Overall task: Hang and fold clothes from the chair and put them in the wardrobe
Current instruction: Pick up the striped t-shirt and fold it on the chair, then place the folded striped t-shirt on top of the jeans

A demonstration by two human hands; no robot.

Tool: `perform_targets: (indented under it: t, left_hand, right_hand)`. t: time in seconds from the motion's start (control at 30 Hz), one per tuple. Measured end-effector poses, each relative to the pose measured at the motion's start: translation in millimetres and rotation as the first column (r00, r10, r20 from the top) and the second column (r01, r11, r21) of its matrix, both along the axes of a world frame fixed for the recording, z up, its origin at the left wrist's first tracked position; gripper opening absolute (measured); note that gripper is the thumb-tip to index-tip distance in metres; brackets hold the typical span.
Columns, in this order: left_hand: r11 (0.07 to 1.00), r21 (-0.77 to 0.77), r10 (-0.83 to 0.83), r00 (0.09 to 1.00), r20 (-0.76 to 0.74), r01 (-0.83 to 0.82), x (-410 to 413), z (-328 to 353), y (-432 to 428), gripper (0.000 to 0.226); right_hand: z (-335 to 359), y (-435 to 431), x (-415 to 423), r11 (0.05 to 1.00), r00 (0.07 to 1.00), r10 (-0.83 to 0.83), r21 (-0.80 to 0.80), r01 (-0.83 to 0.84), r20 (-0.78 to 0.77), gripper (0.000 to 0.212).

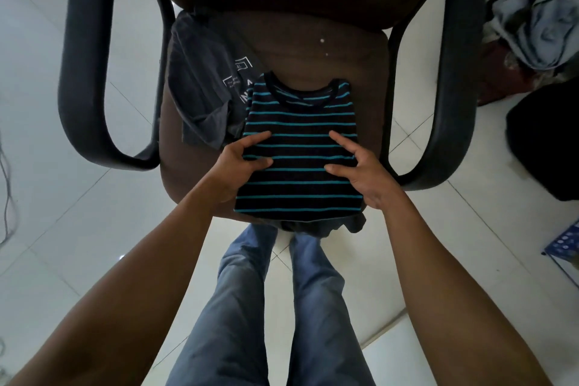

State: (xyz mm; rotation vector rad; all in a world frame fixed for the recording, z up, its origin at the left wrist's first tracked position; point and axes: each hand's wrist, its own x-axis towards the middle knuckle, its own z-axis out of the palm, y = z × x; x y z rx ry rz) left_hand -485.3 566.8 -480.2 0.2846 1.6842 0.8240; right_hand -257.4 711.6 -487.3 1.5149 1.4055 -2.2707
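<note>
A folded black shirt with teal stripes (300, 122) lies on the front of the brown chair seat (313, 53), neck toward the backrest. My left hand (238, 163) holds its left edge, with forefinger and thumb spread on top and the other fingers hidden under the cloth. My right hand (360, 175) holds the right edge the same way. A dark hem hangs over the seat's front edge. A crumpled grey T-shirt with white print (200, 84) lies on the seat's left side, partly under the striped shirt.
The chair has black looped armrests, one on the left (81, 72) and one on the right (460, 72). A heap of grey-blue clothes (539, 28) lies on the white tiled floor at right, with a black object (545, 141) below it. My jeans-clad legs stand before the chair.
</note>
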Motion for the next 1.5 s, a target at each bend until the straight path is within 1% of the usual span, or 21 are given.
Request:
perform_targets:
  t: [0.17,0.23,0.3,0.4,0.5,0.67,0.8,0.87,1.0,1.07,1.13,1.2,1.3,1.37,1.43,1.5]
  left_hand:
    - [0.996,0.093,-0.004,0.998,-0.067,0.010,4.1,66.8,-2.3,0.061]
    - [0.991,0.128,-0.009,0.993,-0.120,0.024,9.1,97.2,-4.0,0.060]
    - [0.988,0.156,0.038,0.988,-0.151,-0.014,15.9,126.1,-6.4,0.055]
    - [0.971,0.222,0.120,0.981,-0.155,-0.084,24.4,164.5,-15.2,0.048]
    - [0.961,0.268,0.111,0.985,-0.136,-0.071,21.7,199.2,-25.2,0.048]
    - [0.939,0.337,-0.016,0.985,-0.174,0.075,6.0,230.0,-44.2,0.056]
    - [0.895,0.358,-0.208,0.959,-0.194,0.267,-16.5,232.5,-58.5,0.063]
    - [0.862,0.361,-0.298,0.932,-0.205,0.355,-23.0,234.7,-65.2,0.063]
    - [0.782,0.363,-0.458,0.863,-0.216,0.506,-13.4,243.1,-79.7,0.063]
    - [0.722,0.375,-0.543,0.812,-0.214,0.581,6.0,250.9,-86.5,0.062]
    - [0.651,0.398,-0.629,0.753,-0.194,0.646,32.2,258.3,-95.2,0.061]
    - [0.548,0.416,-0.725,0.660,-0.196,0.726,63.4,266.4,-106.1,0.062]
    - [0.344,0.423,-0.838,0.477,-0.265,0.839,118.6,274.3,-130.3,0.062]
    - [0.197,0.421,-0.891,0.341,-0.300,0.885,157.9,279.3,-157.7,0.063]
    - [0.037,0.414,-0.926,0.187,-0.327,0.910,195.7,284.8,-200.0,0.063]
    - [-0.115,0.424,-0.936,0.045,-0.349,0.898,228.6,289.6,-253.7,0.064]
  right_hand:
    - [60.4,4.1,9.8,0.998,0.997,0.036,0.057,-0.032,-0.074,0.068]
    - [88.2,7.0,11.5,0.996,0.994,0.055,0.080,-0.048,-0.092,0.067]
    - [115.5,8.4,12.2,0.991,0.992,0.083,0.112,-0.072,-0.098,0.065]
    - [154.5,4.3,12.8,0.984,0.988,0.090,0.161,-0.070,-0.121,0.061]
    - [188.4,-10.7,13.0,0.983,0.987,0.049,0.185,-0.020,-0.153,0.059]
    - [225.2,-57.2,12.9,0.960,0.979,-0.094,0.244,0.138,-0.181,0.061]
    - [237.5,-111.2,12.1,0.912,0.960,-0.226,0.311,0.268,-0.165,0.062]
    - [241.8,-144.1,12.1,0.877,0.939,-0.309,0.337,0.342,-0.150,0.061]
    - [257.1,-216.7,23.0,0.774,0.861,-0.487,0.384,0.503,-0.145,0.062]
    - [264.0,-253.7,40.1,0.706,0.800,-0.582,0.396,0.587,-0.148,0.062]
    - [270.3,-292.4,61.4,0.620,0.717,-0.679,0.401,0.675,-0.158,0.062]
    - [276.7,-336.8,82.1,0.509,0.611,-0.771,0.404,0.760,-0.179,0.061]
    - [289.3,-416.4,110.1,0.311,0.421,-0.881,0.407,0.859,-0.215,0.059]
    - [295.6,-477.7,123.9,0.171,0.282,-0.932,0.408,0.897,-0.229,0.058]
    - [302.7,-547.3,131.3,0.034,0.147,-0.961,0.425,0.905,-0.235,0.058]
    - [307.2,-623.1,132.2,-0.099,0.008,-0.972,0.437,0.894,-0.236,0.058]
